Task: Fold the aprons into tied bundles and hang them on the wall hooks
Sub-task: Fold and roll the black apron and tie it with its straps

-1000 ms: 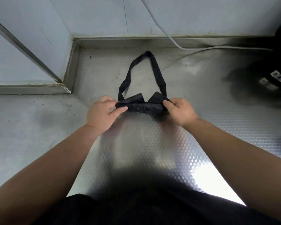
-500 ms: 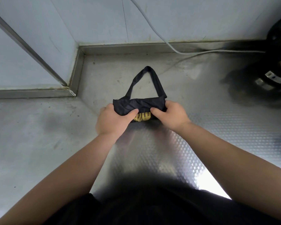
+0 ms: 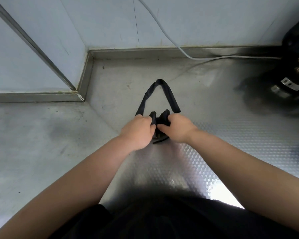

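Note:
A black apron [image 3: 160, 118] lies bunched into a small roll on the steel counter [image 3: 41, 144]. Its neck loop [image 3: 158, 83] stretches away from me in a narrow triangle. My left hand [image 3: 138, 130] grips the roll's left end, and my right hand [image 3: 175, 129] grips its right end. The two hands sit close together and hide most of the roll. A short black strap end [image 3: 160, 140] pokes out below them.
A grey cable [image 3: 171, 40] runs down the back wall and along the counter to the right. A black appliance [image 3: 295, 66] stands at the far right. A raised metal ledge [image 3: 83, 83] forms a corner at the back left.
The apron went from a wide flat band to a tight small roll. My hands have come together around it, and the neck loop now lies shorter.

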`<action>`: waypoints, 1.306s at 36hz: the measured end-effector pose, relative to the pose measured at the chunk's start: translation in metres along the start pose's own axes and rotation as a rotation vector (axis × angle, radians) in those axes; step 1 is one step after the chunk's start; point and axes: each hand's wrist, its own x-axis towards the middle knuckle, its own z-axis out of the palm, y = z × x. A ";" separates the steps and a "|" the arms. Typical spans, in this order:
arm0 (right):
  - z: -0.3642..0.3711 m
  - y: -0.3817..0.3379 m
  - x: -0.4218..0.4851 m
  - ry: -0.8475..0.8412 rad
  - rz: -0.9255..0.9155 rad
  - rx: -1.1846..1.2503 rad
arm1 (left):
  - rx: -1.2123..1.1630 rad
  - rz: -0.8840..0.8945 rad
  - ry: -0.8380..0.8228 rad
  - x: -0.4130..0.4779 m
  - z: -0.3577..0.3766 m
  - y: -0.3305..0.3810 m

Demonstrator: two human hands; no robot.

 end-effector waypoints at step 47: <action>-0.011 0.016 0.019 -0.398 -0.032 0.972 | -0.929 -0.052 0.160 0.006 -0.006 -0.035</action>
